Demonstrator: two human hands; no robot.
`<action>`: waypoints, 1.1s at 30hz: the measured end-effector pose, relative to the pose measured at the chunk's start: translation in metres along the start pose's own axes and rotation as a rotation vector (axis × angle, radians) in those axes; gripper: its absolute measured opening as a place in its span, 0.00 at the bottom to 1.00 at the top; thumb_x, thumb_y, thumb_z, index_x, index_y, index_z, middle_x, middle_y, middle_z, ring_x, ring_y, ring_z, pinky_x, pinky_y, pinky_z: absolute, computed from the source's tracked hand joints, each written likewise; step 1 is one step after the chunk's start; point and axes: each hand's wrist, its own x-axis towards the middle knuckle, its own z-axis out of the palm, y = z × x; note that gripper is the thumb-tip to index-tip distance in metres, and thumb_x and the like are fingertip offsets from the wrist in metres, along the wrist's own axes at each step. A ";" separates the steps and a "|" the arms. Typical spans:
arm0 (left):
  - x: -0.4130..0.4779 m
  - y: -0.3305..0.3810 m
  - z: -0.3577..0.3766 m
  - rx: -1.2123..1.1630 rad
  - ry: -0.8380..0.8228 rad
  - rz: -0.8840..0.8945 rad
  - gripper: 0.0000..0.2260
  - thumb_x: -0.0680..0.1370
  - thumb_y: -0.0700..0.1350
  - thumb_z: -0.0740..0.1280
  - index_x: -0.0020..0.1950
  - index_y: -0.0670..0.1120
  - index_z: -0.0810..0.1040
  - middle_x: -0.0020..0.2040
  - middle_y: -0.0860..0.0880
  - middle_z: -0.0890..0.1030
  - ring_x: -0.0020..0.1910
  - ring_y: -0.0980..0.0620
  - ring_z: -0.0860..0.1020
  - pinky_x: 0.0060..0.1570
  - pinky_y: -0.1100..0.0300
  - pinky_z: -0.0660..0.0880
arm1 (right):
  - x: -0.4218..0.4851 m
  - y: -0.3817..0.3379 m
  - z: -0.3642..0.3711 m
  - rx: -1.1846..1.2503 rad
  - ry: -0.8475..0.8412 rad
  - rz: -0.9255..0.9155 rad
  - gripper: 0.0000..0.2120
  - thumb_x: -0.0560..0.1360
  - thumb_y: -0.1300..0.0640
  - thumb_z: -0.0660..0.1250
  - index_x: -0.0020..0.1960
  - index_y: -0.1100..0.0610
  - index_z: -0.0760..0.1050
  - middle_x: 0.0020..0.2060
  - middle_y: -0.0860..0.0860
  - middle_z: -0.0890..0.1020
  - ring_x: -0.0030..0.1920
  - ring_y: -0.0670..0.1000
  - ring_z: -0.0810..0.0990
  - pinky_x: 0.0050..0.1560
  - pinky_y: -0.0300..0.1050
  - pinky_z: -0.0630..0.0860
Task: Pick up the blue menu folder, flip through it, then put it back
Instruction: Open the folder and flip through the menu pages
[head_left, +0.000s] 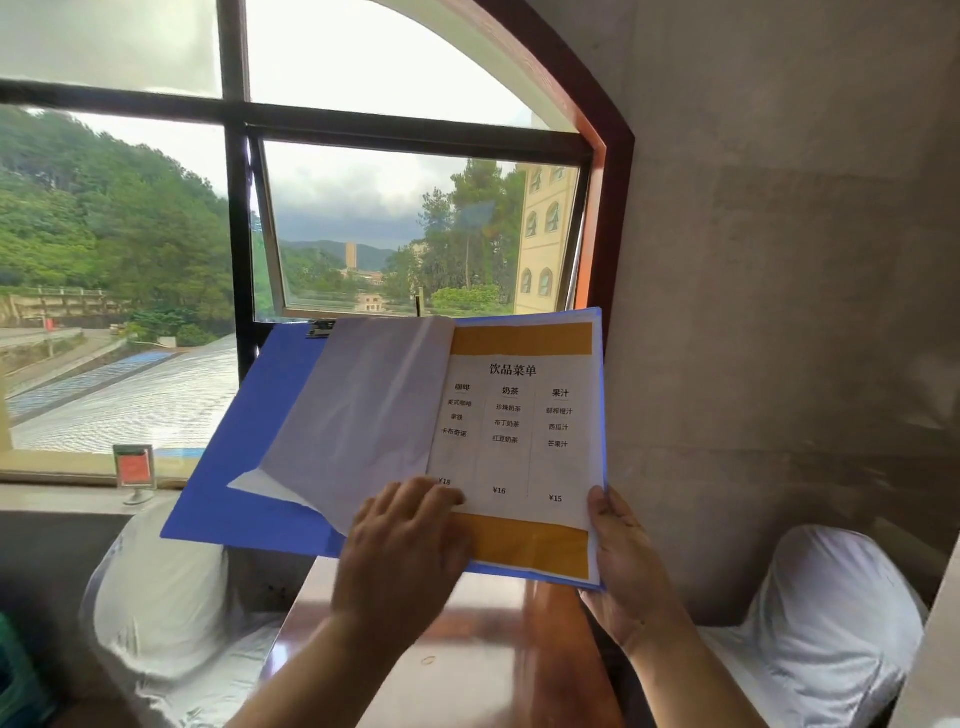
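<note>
We see a folder (218, 499) of smooth blue plastic with a metal clip (319, 328), holding matt white paper pages (363, 405). Our desk (467, 649) is glossy reddish wood. The chairs (156, 597) wear sheeny white cloth; the wall (779, 260) looks matt, rough plaster.

Blue menu folder (218, 467) held open above the table (drinks page showing).

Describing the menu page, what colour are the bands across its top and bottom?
Orange-yellow bands on the white menu page, seen in the head view.
</note>
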 end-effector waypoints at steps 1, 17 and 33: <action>0.002 0.007 0.003 0.010 -0.072 0.011 0.20 0.75 0.62 0.67 0.60 0.52 0.82 0.61 0.50 0.85 0.60 0.44 0.83 0.61 0.46 0.80 | -0.001 0.001 0.005 -0.003 -0.006 -0.006 0.20 0.80 0.43 0.64 0.68 0.49 0.80 0.62 0.62 0.87 0.62 0.68 0.86 0.61 0.75 0.82; 0.016 -0.012 -0.002 -0.634 0.223 -0.653 0.10 0.77 0.63 0.65 0.44 0.58 0.79 0.38 0.55 0.85 0.35 0.56 0.82 0.35 0.61 0.76 | 0.002 -0.015 -0.016 -0.020 0.055 -0.056 0.21 0.85 0.43 0.61 0.70 0.54 0.80 0.64 0.62 0.86 0.65 0.71 0.82 0.65 0.79 0.77; -0.003 -0.019 -0.017 0.059 0.287 -0.159 0.03 0.75 0.40 0.67 0.42 0.47 0.79 0.40 0.46 0.80 0.40 0.41 0.76 0.42 0.48 0.69 | 0.002 -0.013 -0.002 -0.042 0.046 -0.058 0.25 0.77 0.35 0.71 0.68 0.48 0.82 0.65 0.59 0.86 0.65 0.68 0.84 0.60 0.70 0.84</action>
